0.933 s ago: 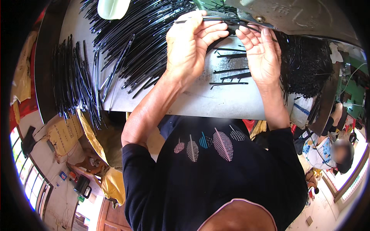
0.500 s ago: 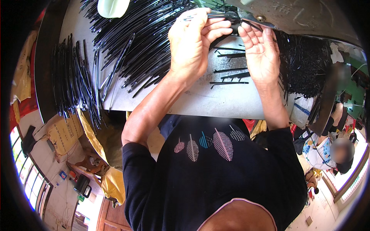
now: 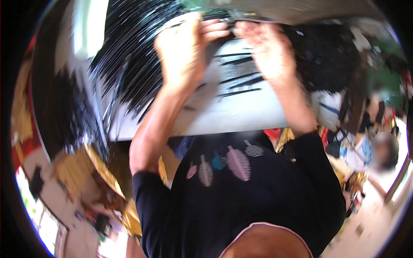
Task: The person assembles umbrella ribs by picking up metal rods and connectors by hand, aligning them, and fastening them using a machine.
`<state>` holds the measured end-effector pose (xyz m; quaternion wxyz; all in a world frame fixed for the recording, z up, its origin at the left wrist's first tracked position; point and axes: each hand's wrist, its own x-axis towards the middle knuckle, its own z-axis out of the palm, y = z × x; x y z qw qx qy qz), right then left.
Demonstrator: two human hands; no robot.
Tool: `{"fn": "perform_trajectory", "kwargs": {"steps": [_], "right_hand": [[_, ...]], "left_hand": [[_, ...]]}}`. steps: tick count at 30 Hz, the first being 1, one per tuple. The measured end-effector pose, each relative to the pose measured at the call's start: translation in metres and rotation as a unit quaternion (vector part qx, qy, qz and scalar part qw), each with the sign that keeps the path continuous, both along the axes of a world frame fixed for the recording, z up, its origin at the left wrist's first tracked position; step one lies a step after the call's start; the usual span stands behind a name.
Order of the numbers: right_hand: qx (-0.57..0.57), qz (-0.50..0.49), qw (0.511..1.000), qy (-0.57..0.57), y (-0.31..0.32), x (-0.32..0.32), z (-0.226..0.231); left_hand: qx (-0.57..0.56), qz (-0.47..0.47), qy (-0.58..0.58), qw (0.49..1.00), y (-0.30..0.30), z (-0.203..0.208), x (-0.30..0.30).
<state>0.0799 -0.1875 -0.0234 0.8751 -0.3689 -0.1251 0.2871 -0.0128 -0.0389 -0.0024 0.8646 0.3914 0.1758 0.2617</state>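
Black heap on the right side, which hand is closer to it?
Right. The right hand is just left of the black heap; the left hand is farther left, beyond the loose black strips.

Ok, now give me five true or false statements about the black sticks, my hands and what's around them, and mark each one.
1. The left hand is beside a big pile of black sticks. True.
2. The right hand is nearer that pile than the left hand is. False: the left hand is nearer, and a dark heap lies beyond the right.
3. A few loose black sticks lie on the table. True.
4. The table is bright red. False: it is pale grey.
5. The dark shirt has leaf shapes on its front. True.
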Motion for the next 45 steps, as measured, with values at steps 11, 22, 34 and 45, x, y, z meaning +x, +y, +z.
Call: {"fn": "perform_trajectory", "kwargs": {"steps": [11,22,34,45], "right_hand": [[-0.389,0.092,0.907,-0.129,-0.070,-0.008,0.080],[-0.536,-0.218,0.386,-0.718,-0.149,0.032,0.090],[-0.387,-0.042,0.629,-0.673,0.003,-0.022,0.044],[-0.341,0.014,0.910,-0.238,0.015,-0.016,0.030]], "left_hand": [[-0.041,-0.088,-0.001,0.995,0.028,-0.004,0.002],[-0.015,-0.230,0.061,0.971,0.004,0.011,-0.031],[-0.092,-0.164,0.101,0.977,-0.004,0.010,-0.027],[0.215,-0.101,0.092,0.967,-0.003,-0.001,-0.015]]}}
